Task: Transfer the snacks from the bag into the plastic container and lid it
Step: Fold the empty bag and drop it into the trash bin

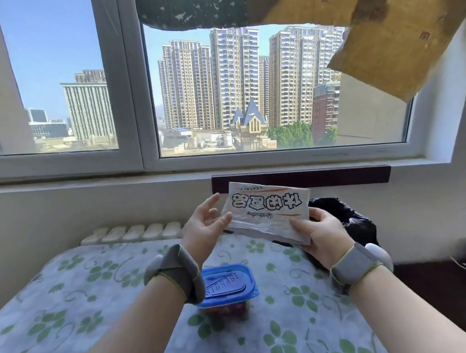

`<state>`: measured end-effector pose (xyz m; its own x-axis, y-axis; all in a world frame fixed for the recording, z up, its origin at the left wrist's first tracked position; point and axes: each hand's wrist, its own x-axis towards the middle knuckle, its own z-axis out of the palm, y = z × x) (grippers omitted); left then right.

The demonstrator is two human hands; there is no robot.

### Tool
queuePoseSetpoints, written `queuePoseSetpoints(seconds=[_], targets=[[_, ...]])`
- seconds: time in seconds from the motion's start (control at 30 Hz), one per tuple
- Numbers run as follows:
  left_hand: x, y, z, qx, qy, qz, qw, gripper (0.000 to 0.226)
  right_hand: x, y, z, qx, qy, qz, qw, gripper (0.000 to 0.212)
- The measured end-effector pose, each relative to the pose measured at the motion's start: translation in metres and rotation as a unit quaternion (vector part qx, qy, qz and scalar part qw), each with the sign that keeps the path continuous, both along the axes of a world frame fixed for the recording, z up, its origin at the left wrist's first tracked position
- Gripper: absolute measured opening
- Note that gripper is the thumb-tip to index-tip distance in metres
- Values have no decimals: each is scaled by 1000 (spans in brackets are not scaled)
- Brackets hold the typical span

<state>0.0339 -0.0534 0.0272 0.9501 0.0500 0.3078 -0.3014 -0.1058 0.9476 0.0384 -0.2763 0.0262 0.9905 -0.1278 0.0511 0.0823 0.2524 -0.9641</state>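
Floral tablecloth (pixel 83 290), window (pixel 138 94), radiator (pixel 135 231)

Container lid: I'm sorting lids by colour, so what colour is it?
Blue; the lid sits on the container, seen in the head view.

- The bag (pixel 268 211) looks like crinkled matt white paper.
- The container lid (pixel 228 285) is glossy blue plastic, embossed.
- The table cover (pixel 83 290) is soft printed cloth.
- At 3 o'clock, black plastic (pixel 352 216) shines.
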Motion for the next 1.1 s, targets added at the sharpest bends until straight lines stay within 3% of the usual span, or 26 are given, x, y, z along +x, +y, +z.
queuePoseSetpoints(seconds=[0.1,0.23,0.3,0.5,0.67,0.83,1.1], targets=[[6,-18,-5,43,-15,19,999,64,7,-18,6,-1,-7,-53,999,38],[18,-48,-10,88,0,2,996,63,19,-39,11,-6,-29,-133,991,35],[23,-65,-11,115,-6,-12,993,59,24,-50,13,-34,-38,-168,984,27],[34,-113,-12,220,-40,-50,973,54,32,-74,18,-153,-57,-236,958,28],[41,-143,-12,362,-79,-66,926,55,35,-79,23,-304,-104,-273,907,21],[52,-157,-19,480,-92,-60,870,61,31,-82,29,-424,-134,-287,849,33],[59,-166,-30,538,-140,-17,831,36,43,-89,22,-585,-96,-258,763,31]])
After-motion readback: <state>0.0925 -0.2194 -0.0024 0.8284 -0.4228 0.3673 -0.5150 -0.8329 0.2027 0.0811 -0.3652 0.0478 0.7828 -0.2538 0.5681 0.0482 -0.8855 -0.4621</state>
